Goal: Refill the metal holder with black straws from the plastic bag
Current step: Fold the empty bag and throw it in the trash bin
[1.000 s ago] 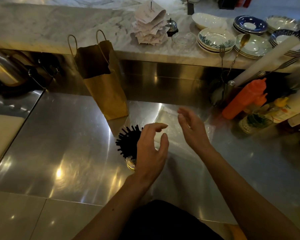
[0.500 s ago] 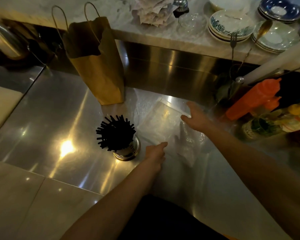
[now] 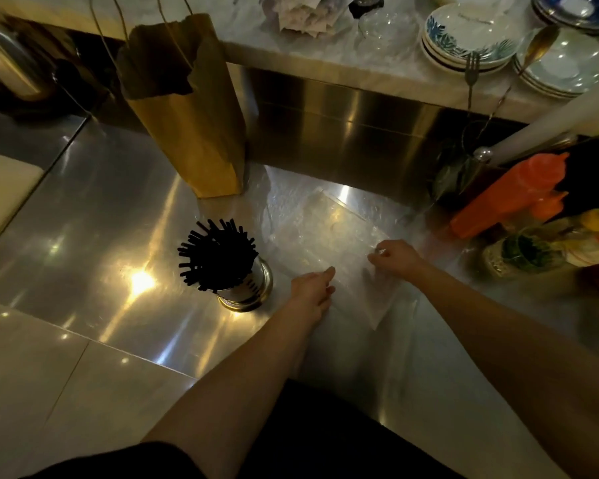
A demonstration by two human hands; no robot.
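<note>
Right grip (image 3: 396, 259) has its fingers curled and pinches the clear plastic bag (image 3: 318, 233) near that bag's right side. The left grip (image 3: 311, 288) lies on the bag's near left corner with the thumb stretched out; whether it pinches the film or only rests on it I cannot tell.

The bag lies flat on a shiny steel worktop (image 3: 101, 209), lit in warm patches in a dim room. Just left of the left grip stands the metal holder (image 3: 253, 292), upright and packed with black straws (image 3: 218, 254) that fan out at the top. A brown paper bag (image 3: 191, 133) stands behind it against the steel back panel (image 3: 343, 126). Above the panel runs a marble ledge (image 3: 291, 46) carrying stacked plates (image 3: 463, 32). An orange squeeze bottle (image 3: 505, 198) leans at the right among other bottles.

Half a second ago the right grip was flat and open at the bag's far edge; it has since drawn back toward the body and closed. The left grip has hardly shifted, and the holder stands where it did.
</note>
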